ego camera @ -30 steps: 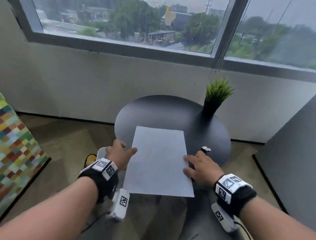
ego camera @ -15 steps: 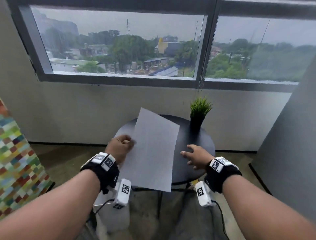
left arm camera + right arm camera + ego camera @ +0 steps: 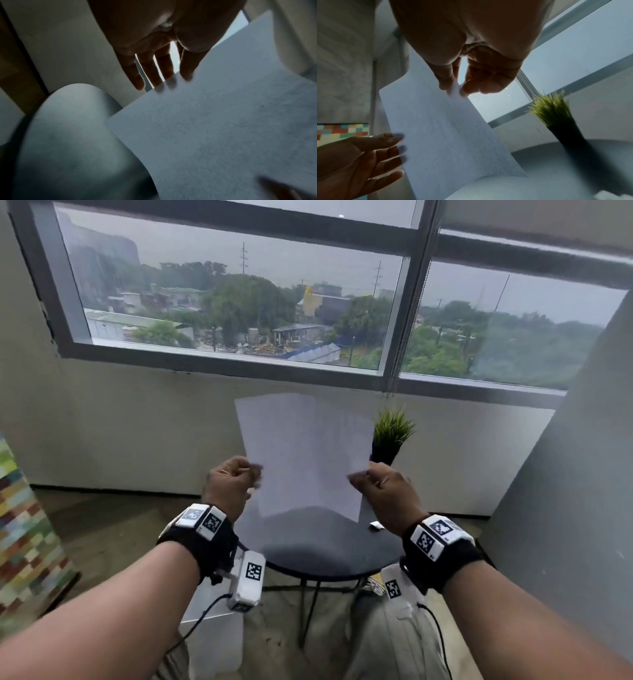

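Note:
A blank white sheet of paper (image 3: 301,453) is held upright in the air above a round black table (image 3: 325,546). My left hand (image 3: 255,474) pinches the sheet's left edge. In the left wrist view the thumb lies on the near face of the paper (image 3: 223,128) and the fingers (image 3: 150,75) reach behind it. My right hand (image 3: 356,477) pinches the right edge. The right wrist view shows that hand (image 3: 453,88) gripping the paper (image 3: 445,128) between thumb and forefinger. The sheet's lower edge hangs just over the tabletop.
A small green plant in a black pot (image 3: 390,436) stands at the table's far right, close to my right hand. A small white object (image 3: 376,525) lies on the table's right side. A colourful patterned seat (image 3: 24,525) is at the left, a grey partition (image 3: 565,474) at the right.
The sheet lay flat on the table, was raised by my left hand, and now stands upright. My right hand left the tabletop and took the right edge.

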Demonstrator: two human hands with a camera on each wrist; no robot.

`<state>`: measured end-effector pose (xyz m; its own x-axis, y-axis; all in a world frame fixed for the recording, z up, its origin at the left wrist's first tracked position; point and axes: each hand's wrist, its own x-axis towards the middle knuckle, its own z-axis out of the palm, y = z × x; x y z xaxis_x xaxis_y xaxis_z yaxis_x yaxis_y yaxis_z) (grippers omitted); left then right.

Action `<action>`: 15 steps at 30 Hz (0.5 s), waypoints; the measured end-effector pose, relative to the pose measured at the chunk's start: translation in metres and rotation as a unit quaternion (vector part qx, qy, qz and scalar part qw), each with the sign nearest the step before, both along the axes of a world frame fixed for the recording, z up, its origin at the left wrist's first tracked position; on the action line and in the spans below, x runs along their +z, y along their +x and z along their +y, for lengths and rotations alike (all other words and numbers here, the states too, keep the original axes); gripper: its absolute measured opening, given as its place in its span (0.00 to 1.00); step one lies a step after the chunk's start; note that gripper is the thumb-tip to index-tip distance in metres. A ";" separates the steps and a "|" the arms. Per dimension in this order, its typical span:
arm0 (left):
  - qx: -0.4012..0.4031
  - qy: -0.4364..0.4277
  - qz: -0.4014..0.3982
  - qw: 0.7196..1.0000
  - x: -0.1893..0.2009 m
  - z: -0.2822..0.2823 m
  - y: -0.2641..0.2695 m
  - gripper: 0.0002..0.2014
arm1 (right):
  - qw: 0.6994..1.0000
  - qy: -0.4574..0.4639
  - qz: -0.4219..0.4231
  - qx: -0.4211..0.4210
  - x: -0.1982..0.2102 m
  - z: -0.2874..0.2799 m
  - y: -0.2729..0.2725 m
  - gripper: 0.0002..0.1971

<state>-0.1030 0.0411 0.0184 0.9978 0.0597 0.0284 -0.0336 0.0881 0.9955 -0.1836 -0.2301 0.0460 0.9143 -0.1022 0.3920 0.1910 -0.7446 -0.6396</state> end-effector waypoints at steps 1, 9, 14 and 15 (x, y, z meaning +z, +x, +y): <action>-0.016 0.016 0.029 0.999 -0.011 0.002 -0.001 0.09 | 0.999 -0.001 0.042 -0.007 -0.007 0.001 -0.003 0.10; -0.030 0.208 0.006 0.978 -0.013 0.005 0.030 0.13 | 0.973 0.144 0.169 -0.058 -0.007 -0.003 0.026 0.10; -0.011 0.359 -0.170 0.918 0.007 -0.015 0.043 0.16 | 0.934 0.308 0.167 -0.068 -0.015 -0.010 0.063 0.08; -0.074 0.402 -0.191 0.893 0.002 -0.022 0.045 0.22 | 0.922 0.343 0.169 -0.067 -0.021 -0.009 0.071 0.08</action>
